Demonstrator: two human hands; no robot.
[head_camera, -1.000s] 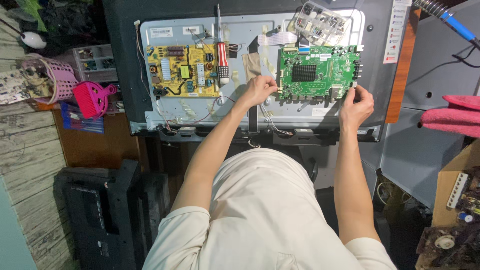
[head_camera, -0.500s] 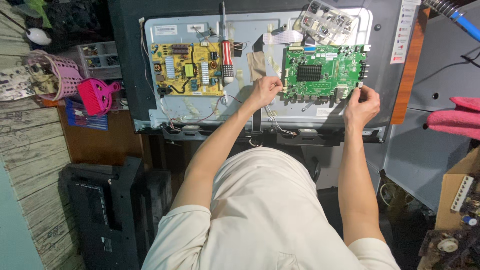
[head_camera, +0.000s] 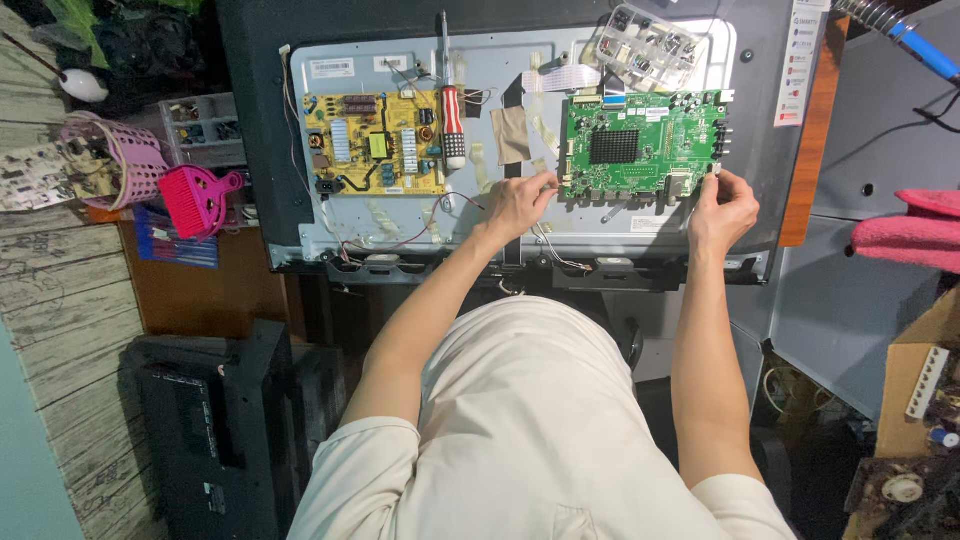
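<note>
Green circuit board (head_camera: 640, 150): lies on the grey metal back panel (head_camera: 500, 60) of an opened television, right half. Left hand (head_camera: 515, 205): at the board's 8 o'clock corner, fingers pinched on its edge. Right hand (head_camera: 722, 208): at the 4 o'clock corner, grip closed on that edge. Yellow power board (head_camera: 375, 145): at 9 o'clock, well apart. Red-handled screwdriver (head_camera: 452, 115): between the boards. Clear parts box (head_camera: 650, 45): at 12 o'clock. Pink brush (head_camera: 195, 195): far at 9 o'clock.
</note>
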